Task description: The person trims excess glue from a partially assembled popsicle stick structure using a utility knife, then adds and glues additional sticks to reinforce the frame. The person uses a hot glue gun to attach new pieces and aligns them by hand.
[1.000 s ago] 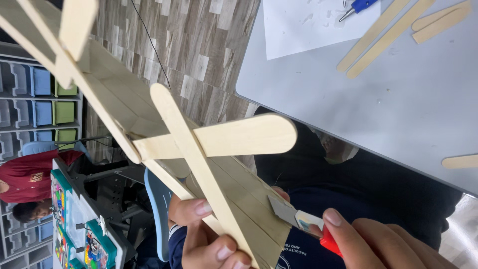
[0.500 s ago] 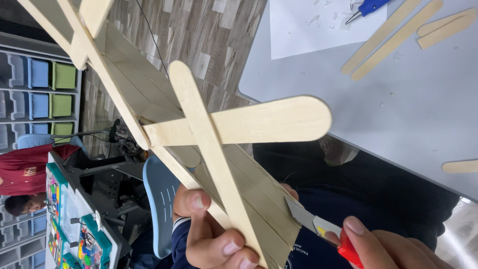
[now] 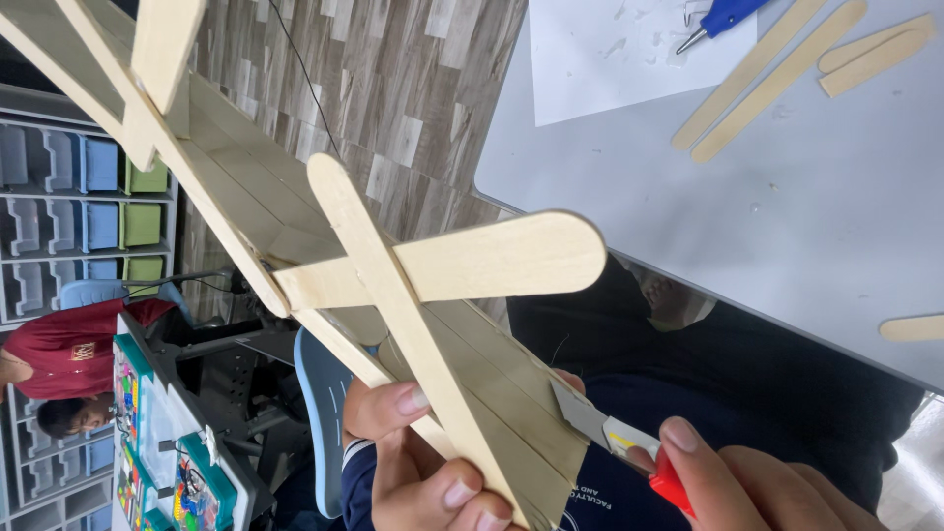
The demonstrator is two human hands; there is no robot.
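Wood-look flooring (image 3: 413,88) lies below a grey tabletop (image 3: 688,216). Left hand (image 3: 423,472) fingers clamp the craft-stick structure (image 3: 393,295), raised in front. Right hand (image 3: 757,487) fingers grip a red utility knife (image 3: 629,442), blade at its edge: trimming, apparently; steady pressure needed. Loose sticks (image 3: 767,74) and paper (image 3: 610,59) lie near; storage drawers (image 3: 88,206) beyond.

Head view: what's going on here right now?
A person holds up a wooden stick structure, flat craft sticks glued into a panel with crossed sticks on top. The left hand grips its lower end; the right hand holds a red-handled utility knife with its blade at the panel's edge. Loose sticks, a paper sheet and a blue tool lie on the grey table.
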